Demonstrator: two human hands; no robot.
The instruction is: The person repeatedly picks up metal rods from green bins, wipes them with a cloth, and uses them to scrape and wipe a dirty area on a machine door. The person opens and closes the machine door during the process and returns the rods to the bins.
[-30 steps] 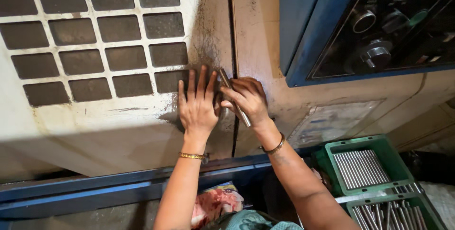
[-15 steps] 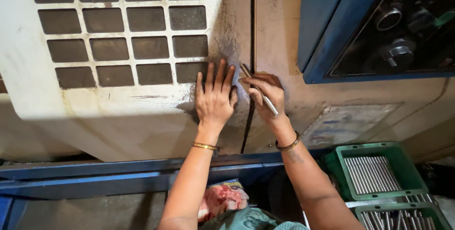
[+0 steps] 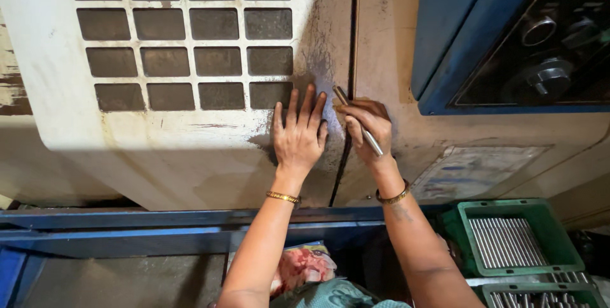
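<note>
1. Lay pale, rectangular, worn: one label [image 3: 473, 171] right of right hand [image 3: 370, 127].
2. Stood below right: two green crates [image 3: 518, 244] of rods.
3. Pressed flat, fingers spread, on door [image 3: 190, 149]: left hand [image 3: 298, 136], empty.
4. Curled around one rod [image 3: 359, 122], beside door seam.

Bare forearms — a thin gold bangle [image 3: 283, 197] on each wrist.

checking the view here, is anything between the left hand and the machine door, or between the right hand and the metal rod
Nothing visible. The left hand lies flat on the cream machine door beside the dark seam. The right hand already grips the thin metal rod, whose tip sits near the seam.
</note>
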